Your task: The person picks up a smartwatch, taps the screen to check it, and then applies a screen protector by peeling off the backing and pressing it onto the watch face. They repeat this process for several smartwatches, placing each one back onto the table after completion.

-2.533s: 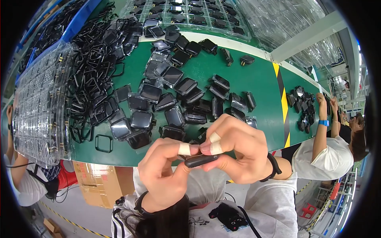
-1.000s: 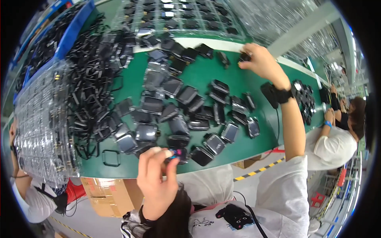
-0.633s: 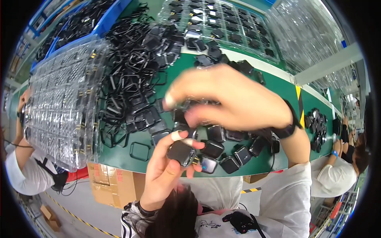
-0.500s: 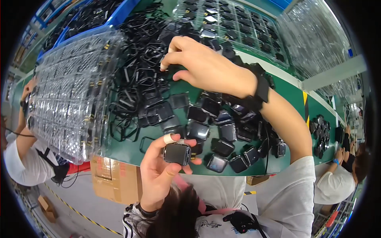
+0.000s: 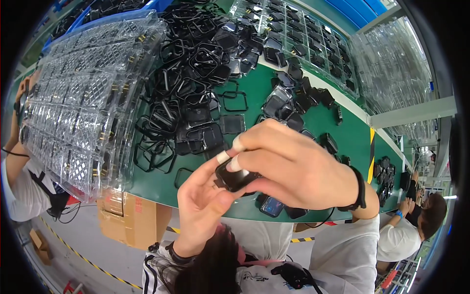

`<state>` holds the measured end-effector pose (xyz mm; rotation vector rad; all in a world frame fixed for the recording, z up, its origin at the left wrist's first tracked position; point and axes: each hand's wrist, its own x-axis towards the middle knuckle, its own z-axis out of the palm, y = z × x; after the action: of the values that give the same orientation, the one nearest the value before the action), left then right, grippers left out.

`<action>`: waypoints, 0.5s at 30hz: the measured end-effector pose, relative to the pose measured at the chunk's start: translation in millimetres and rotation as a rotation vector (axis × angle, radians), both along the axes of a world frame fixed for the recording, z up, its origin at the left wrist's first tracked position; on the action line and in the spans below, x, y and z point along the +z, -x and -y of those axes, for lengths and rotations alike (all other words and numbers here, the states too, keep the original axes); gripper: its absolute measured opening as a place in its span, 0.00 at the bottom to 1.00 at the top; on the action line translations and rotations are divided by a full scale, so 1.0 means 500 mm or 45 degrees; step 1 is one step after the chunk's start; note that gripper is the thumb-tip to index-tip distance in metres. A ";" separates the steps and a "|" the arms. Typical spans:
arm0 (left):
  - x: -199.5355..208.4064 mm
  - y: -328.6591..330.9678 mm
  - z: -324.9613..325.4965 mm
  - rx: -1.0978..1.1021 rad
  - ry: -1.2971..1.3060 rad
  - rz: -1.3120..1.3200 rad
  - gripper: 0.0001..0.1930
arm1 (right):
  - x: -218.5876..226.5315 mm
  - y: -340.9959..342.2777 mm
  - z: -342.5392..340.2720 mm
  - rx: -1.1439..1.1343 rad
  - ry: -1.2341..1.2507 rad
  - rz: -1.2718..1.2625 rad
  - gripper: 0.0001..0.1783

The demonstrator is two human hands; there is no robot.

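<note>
My left hand (image 5: 199, 202) holds a square black smartwatch body (image 5: 234, 178) near the table's front edge, fingers curled round its side. Over it comes my right hand (image 5: 306, 169), its fingers and thumb closed on the watch's face and edge; pale covers sit on some fingertips. Whether a thin frame is also between the fingers is hidden. Beyond the hands lies a heap of thin black square frames (image 5: 164, 115), with flat dark square panels (image 5: 232, 124) among them. Another watch body (image 5: 272, 206) lies partly under my right hand.
Stacked clear plastic trays (image 5: 78, 108) stand at the left, a blue bin (image 5: 81, 27) behind them. A filled clear tray (image 5: 303, 36) lies at the back. More trays (image 5: 396, 73) stand beyond a post (image 5: 416, 111). A cardboard box (image 5: 134, 220) sits below the left edge. Co-workers are at both sides.
My right hand has come back from the frame heap to the watch in my left hand and closed on it. The view has shifted slightly.
</note>
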<state>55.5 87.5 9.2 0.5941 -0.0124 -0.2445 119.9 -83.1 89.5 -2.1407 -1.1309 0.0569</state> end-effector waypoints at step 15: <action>-0.034 0.024 -0.003 -0.035 -0.361 0.322 0.26 | -0.040 -0.040 0.041 0.030 -0.262 -1.355 0.12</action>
<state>43.5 89.0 -8.1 0.9051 -0.2334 -0.1975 139.9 -103.8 69.4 -1.5235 -0.4802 0.9236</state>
